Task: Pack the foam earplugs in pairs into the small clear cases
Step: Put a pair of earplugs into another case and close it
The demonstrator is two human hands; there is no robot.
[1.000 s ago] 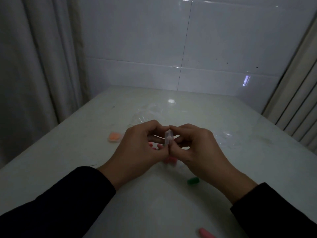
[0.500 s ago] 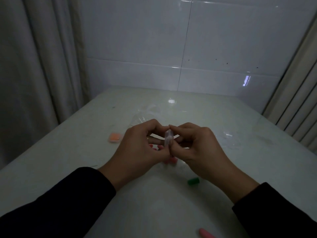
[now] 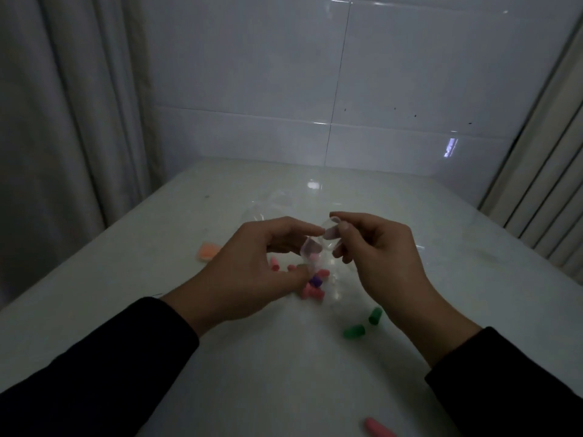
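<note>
A small clear case (image 3: pixel 318 247) hangs open between my hands above the white table (image 3: pixel 473 247). My left hand (image 3: pixel 252 272) pinches its lower half, which shows something pink inside. My right hand (image 3: pixel 375 253) pinches the raised lid half (image 3: pixel 331 236) between thumb and forefinger. Under the hands lies a small heap of pink earplugs (image 3: pixel 312 290) with a purple one (image 3: pixel 315 281). Two green earplugs (image 3: pixel 362 324) lie to the right of the heap, near my right wrist.
An orange piece (image 3: pixel 208 250) lies to the left. A pink earplug (image 3: pixel 378 429) sits near the bottom edge. Clear plastic (image 3: pixel 271 205) lies behind the hands. A curtain hangs at the left, a tiled wall stands behind, and slats rise at the right.
My hands have drawn apart and the case, held closed between them before, now stands open. The heap of earplugs under them has come into sight.
</note>
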